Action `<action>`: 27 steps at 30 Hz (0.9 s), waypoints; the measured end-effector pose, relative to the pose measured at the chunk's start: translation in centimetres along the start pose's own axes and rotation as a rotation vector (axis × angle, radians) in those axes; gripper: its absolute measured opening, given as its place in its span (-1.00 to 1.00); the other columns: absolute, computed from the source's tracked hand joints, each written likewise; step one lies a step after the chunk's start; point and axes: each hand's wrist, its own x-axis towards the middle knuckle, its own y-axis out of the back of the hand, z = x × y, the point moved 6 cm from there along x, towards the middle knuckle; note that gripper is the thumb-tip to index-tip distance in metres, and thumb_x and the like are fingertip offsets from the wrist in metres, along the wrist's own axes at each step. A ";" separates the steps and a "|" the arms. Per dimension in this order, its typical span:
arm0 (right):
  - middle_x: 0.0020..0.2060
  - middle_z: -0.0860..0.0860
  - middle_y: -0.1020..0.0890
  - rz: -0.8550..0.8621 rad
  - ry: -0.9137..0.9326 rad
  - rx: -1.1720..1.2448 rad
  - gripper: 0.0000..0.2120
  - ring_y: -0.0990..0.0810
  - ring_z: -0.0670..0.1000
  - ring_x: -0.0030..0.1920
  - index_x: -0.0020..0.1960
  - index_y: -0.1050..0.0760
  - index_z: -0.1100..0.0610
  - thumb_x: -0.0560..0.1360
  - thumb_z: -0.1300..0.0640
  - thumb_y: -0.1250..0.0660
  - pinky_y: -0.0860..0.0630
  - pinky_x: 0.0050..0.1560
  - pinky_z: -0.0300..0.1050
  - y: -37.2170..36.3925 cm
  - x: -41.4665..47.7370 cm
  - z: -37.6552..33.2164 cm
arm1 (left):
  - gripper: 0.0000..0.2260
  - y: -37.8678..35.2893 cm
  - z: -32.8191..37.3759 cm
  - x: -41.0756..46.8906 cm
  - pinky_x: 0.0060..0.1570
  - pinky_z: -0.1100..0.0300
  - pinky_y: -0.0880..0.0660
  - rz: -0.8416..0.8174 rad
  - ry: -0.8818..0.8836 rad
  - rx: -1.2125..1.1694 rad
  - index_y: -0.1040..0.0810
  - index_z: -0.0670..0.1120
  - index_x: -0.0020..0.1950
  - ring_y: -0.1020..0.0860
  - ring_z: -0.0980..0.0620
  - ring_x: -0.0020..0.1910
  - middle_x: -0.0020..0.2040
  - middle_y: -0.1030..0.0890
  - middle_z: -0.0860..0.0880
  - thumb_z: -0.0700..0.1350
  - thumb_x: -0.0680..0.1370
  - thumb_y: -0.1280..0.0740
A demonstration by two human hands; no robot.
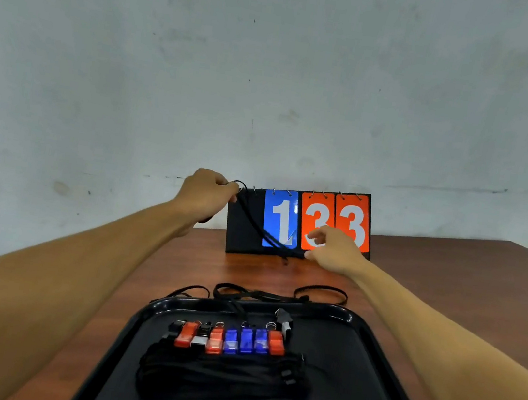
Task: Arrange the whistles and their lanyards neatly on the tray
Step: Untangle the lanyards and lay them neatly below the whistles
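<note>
A black tray (pixel 379 361) lies on the table in front of me. On it several red, blue and black whistles (pixel 229 340) stand in a row, with their black lanyards (pixel 222 378) bundled just below. A black whistle (pixel 285 323) lies apart near the tray's far rim. My left hand (pixel 207 193) is raised and grips one end of a black lanyard (pixel 257 223) stretched taut in front of the scoreboard. My right hand (pixel 334 249) pinches its lower end. More loose lanyards (pixel 262 293) lie beyond the tray's far edge.
A flip scoreboard (pixel 351 226) showing a blue 1 and orange 3 3 stands at the back of the brown wooden table (pixel 449 279), against a pale wall. The table's left edge runs diagonally under my left forearm.
</note>
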 end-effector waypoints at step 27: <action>-0.46 -0.03 -0.23 -0.465 0.185 0.819 -0.70 -0.16 -0.08 -0.49 -0.01 -0.52 0.24 0.63 0.03 -0.14 -0.21 -0.47 -0.21 -1.7 -12.3 -13.9 | -0.94 7.6 0.0 -11.7 -0.41 0.22 -0.32 -0.402 0.096 -0.401 -0.42 -0.11 -0.06 -0.28 0.06 -0.44 -0.39 -0.34 -0.01 -0.17 0.61 -0.25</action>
